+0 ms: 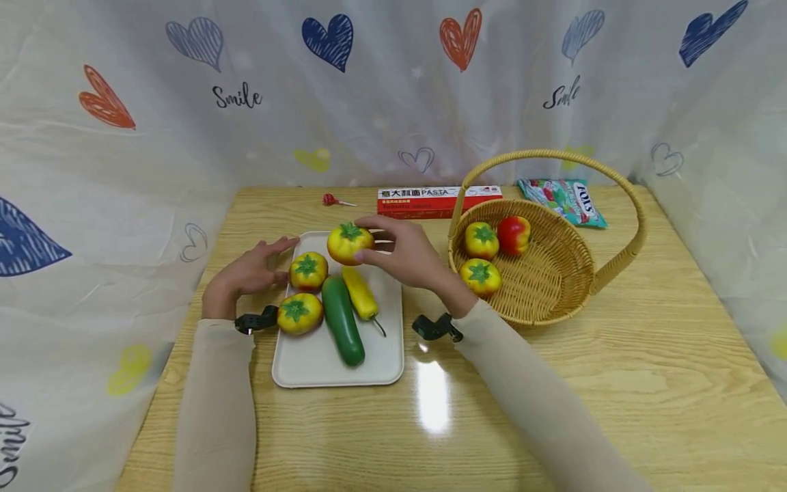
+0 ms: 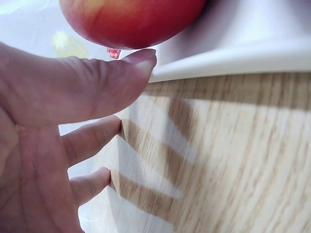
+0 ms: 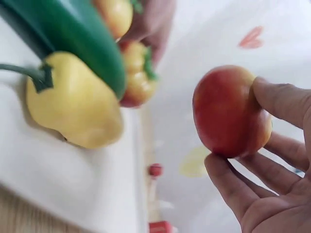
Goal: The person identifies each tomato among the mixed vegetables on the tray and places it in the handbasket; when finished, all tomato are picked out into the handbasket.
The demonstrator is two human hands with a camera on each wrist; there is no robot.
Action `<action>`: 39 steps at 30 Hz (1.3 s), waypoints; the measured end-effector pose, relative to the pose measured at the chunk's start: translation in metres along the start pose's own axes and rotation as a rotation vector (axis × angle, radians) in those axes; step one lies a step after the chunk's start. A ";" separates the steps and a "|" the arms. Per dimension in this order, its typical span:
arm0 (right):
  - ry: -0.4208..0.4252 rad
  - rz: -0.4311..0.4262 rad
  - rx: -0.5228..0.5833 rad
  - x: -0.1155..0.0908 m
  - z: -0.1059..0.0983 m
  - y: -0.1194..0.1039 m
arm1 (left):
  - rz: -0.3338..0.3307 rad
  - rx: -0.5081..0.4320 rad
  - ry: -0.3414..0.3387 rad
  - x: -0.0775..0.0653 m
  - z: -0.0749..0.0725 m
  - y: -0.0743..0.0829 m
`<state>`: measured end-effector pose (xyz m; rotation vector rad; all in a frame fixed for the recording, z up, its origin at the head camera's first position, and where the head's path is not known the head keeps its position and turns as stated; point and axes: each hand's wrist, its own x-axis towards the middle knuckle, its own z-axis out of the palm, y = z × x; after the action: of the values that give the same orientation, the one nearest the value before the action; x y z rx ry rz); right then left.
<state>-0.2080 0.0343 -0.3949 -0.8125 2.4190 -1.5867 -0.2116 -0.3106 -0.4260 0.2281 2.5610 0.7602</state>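
Over the far end of the white tray [image 1: 384, 369], my right hand [image 1: 406, 249] pinches a round yellow-and-red fruit [image 1: 350, 244] with a green star-shaped cap. The right wrist view shows the thumb and fingertips around this fruit [image 3: 231, 111], held above tray level. My left hand [image 1: 251, 270] lies at the tray's left edge with its fingers spread, holding nothing; its thumb [image 2: 112, 85] is right by the rim. Two similar fruits, a far one [image 1: 309, 271] and a nearer one [image 1: 300, 314], rest on the tray beside a green cucumber [image 1: 342, 321] and a yellow pepper [image 1: 360, 294].
A wicker basket [image 1: 553, 294] with a tall handle stands right of the tray, with two yellow fruits [image 1: 481, 240] and a red one [image 1: 514, 236] inside. Behind are a red lollipop [image 1: 330, 199], a pasta box [image 1: 430, 202] and a teal candy bag [image 1: 565, 199].
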 end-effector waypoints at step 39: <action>0.075 0.294 -0.273 -0.167 -0.130 0.037 | 0.000 -0.005 -0.002 0.002 0.001 -0.002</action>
<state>-0.1316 0.2349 -0.3996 -0.4098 2.6957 -1.2190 -0.2125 -0.3108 -0.4284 0.2278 2.5572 0.7658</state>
